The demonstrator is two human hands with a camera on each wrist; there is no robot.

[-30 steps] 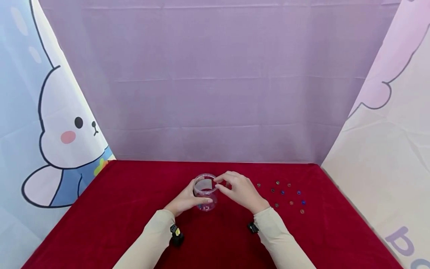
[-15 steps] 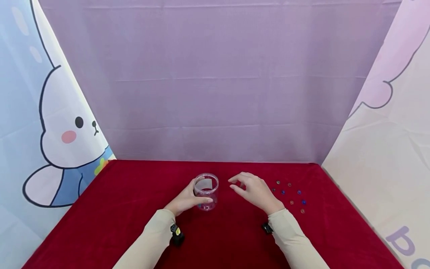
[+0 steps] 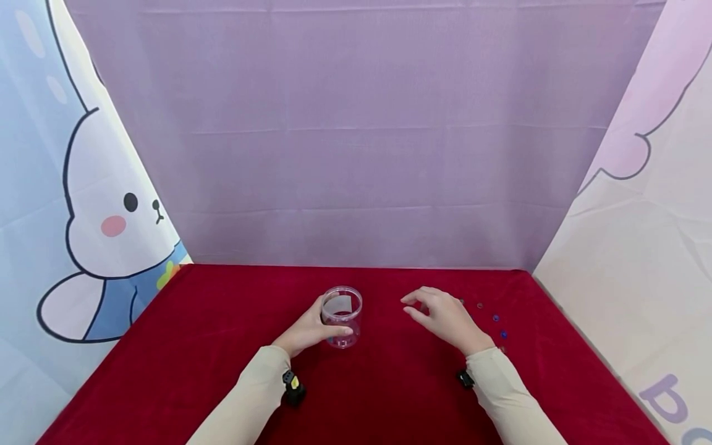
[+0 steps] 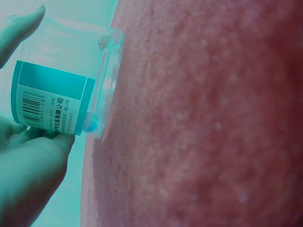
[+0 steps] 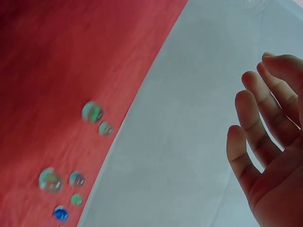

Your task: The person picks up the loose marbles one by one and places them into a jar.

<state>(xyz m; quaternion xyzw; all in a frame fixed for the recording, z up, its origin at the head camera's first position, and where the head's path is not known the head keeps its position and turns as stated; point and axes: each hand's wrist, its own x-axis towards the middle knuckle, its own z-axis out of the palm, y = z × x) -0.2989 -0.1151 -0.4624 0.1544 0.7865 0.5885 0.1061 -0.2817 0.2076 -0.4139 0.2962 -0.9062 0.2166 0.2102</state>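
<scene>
My left hand [image 3: 305, 330] grips a clear plastic jar [image 3: 343, 316], its thumb across the front and the open rim facing up. In the left wrist view a teal and white label [image 4: 53, 99] with a barcode is on the jar's side, and two marbles [image 4: 92, 124] lie at its base. My right hand [image 3: 445, 318] hovers over the cloth to the right of the jar, fingers loosely bent with nothing between them. Glass marbles [image 3: 495, 318] are scattered beside and beyond it; the hand covers some of them. The right wrist view shows several marbles [image 5: 92, 112], clear with green or blue swirls.
A red cloth [image 3: 233, 315] covers the table. A lilac curtain [image 3: 356, 136] hangs behind its far edge, with a rabbit-print panel [image 3: 119, 204] at left and a pale panel [image 3: 639, 259] at right. Both sleeves carry small black wrist cameras [image 3: 293, 389].
My right hand has drawn away from the jar's rim and moved right, toward the marbles, covering more of them. The left hand and the jar have stayed in place.
</scene>
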